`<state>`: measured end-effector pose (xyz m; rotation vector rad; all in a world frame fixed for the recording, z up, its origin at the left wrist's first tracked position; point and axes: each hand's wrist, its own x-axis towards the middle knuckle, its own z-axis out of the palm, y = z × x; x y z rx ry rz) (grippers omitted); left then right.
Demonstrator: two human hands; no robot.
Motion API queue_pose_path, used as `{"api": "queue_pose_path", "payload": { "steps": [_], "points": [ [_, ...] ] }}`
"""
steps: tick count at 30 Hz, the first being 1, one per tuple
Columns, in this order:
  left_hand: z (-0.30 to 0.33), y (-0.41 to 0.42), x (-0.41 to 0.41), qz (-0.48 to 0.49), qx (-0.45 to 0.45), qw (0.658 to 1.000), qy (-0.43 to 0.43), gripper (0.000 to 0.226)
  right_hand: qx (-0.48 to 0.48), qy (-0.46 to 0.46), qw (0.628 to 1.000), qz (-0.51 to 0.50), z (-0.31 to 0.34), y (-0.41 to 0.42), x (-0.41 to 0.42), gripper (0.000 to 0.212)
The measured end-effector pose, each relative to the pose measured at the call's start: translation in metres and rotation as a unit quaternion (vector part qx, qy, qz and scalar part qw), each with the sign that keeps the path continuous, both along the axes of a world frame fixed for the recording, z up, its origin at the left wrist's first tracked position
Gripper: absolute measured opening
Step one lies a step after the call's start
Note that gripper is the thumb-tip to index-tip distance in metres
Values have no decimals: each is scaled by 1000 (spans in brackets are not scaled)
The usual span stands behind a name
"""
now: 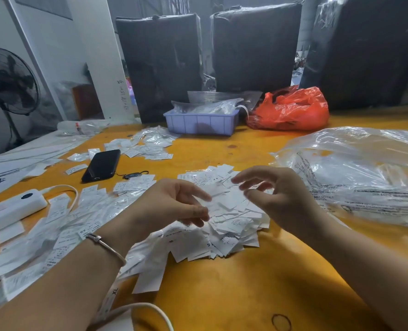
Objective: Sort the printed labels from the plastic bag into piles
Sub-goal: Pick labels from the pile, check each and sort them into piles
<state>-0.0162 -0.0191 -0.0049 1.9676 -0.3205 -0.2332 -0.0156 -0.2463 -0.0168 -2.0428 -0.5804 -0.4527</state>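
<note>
Mostly thin rectangular paper labels (231,225)

Dim, soft indoor light; motion-blurred fingers, wide-angle bending at edges.

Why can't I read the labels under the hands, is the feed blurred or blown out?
Head view: both; the right hand and left hand are motion-smeared, and the label pile between them washes out white. The clear bag shows glare, and wide-angle distortion bends the edges.
</note>
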Motion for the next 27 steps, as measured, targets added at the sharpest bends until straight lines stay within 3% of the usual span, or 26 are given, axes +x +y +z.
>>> {"api": "queue_pose_path", "payload": {
  "steps": [3, 8, 13, 17, 20, 23, 25, 27],
  "points": [
    [-1, 3, 1, 27, 2, 999, -21, 3, -143, -13, 986, -81, -11, -9, 13, 28],
    [0, 5, 2, 56, 16, 997, -56, 8, -284, 31, 956, -60, -19, -7, 21, 49],
    [-1, 4, 2, 66, 19, 996, -59, 28, -298, 2, 953, -62, -20, -7, 21, 37],
    [-3, 4, 2, 63, 16, 996, -65, 18, -306, -58, 948, -68, -21, -2, 18, 23],
    [-4, 5, 4, 68, 7, 996, -63, 4, -226, -70, 968, -79, -21, 3, 17, 12],
    [-2, 5, 3, 66, -6, 996, -61, 8, 2, 36, 998, -50, -12, 2, 13, 11],
    [0, 5, 2, 62, -13, 996, -68, 19, 129, 123, 984, 6, -6, 0, 10, 15],
    [1, 4, 1, 63, -29, 995, -73, 26, 185, 179, 965, 47, -2, -2, 7, 11]
  ]
}}
